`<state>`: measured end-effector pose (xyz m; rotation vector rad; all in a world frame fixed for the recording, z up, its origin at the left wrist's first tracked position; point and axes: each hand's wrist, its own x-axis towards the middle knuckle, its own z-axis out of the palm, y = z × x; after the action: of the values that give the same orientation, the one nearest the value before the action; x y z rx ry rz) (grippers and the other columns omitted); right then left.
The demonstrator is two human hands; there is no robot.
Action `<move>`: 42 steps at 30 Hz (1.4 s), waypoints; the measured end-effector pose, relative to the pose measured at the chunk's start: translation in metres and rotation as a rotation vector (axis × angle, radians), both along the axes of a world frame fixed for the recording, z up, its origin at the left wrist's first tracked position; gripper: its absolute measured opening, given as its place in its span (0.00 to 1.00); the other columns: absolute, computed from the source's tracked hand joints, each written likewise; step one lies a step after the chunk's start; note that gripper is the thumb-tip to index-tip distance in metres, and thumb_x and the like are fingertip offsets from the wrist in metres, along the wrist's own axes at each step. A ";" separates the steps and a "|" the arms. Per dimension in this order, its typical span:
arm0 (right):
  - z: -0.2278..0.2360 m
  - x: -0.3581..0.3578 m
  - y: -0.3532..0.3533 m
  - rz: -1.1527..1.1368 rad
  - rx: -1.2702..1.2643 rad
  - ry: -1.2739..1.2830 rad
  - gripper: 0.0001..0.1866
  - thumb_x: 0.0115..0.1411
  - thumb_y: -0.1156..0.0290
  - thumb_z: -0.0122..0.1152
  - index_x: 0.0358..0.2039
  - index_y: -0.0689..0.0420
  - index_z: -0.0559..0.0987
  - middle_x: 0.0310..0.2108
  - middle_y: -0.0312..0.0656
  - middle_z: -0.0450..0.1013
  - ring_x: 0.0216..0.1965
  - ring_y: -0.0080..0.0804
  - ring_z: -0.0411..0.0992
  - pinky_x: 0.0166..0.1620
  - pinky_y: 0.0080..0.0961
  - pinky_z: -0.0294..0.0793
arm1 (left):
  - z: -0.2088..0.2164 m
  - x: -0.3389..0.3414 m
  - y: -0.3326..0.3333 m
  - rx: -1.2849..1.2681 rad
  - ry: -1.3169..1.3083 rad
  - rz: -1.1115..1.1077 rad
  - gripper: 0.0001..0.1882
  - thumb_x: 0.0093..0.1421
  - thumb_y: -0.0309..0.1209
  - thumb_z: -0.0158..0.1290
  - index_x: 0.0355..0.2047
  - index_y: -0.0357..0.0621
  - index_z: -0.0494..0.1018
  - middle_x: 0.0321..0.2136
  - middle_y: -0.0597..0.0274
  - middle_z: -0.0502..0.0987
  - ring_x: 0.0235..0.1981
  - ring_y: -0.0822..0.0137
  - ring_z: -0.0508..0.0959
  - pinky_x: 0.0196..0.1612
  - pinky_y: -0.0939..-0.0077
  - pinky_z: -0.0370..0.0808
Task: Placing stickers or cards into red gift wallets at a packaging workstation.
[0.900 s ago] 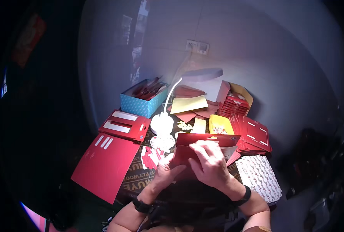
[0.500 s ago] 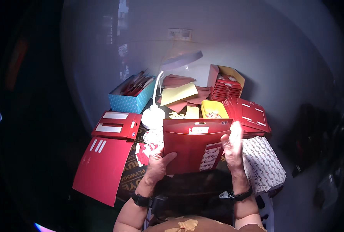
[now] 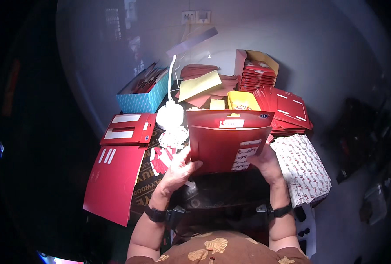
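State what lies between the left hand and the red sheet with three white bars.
Red and white strips and dark tabletop, left of the left hand in the head view.

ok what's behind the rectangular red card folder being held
Beyond the top edge of the rectangular red card folder show an open yellow tray holding small red-and-white pieces and a pale yellow rectangular piece. The folder hides anything directly behind it.
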<state>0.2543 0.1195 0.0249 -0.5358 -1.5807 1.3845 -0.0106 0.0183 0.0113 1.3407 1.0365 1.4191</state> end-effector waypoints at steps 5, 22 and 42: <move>-0.028 0.003 0.000 -0.019 -0.123 0.014 0.18 0.58 0.78 0.67 0.49 0.65 0.79 0.43 0.40 0.80 0.43 0.23 0.76 0.50 0.25 0.76 | -0.009 -0.009 -0.009 -0.059 -0.035 0.041 0.22 0.63 0.22 0.54 0.58 0.39 0.68 0.50 0.59 0.76 0.50 0.67 0.75 0.54 0.70 0.72; -0.036 0.011 -0.020 -0.326 -0.224 0.180 0.18 0.54 0.86 0.60 0.48 0.69 0.77 0.45 0.46 0.78 0.45 0.32 0.77 0.51 0.29 0.75 | -0.023 -0.027 -0.032 0.023 1.160 -0.100 0.31 0.68 0.42 0.50 0.61 0.28 0.63 0.64 0.37 0.62 0.68 0.44 0.58 0.69 0.59 0.57; -0.055 0.013 -0.029 -0.079 0.238 -0.031 0.34 0.55 0.72 0.73 0.59 0.68 0.68 0.54 0.52 0.72 0.57 0.42 0.72 0.57 0.36 0.73 | 0.005 0.013 -0.047 0.087 0.150 0.071 0.21 0.62 0.17 0.56 0.56 0.34 0.71 0.56 0.49 0.75 0.57 0.63 0.75 0.58 0.69 0.71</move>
<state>0.2678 0.0909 -0.0300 -0.4719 -1.7034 1.1150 0.0022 -0.0285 0.0158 1.5054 1.1413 1.4472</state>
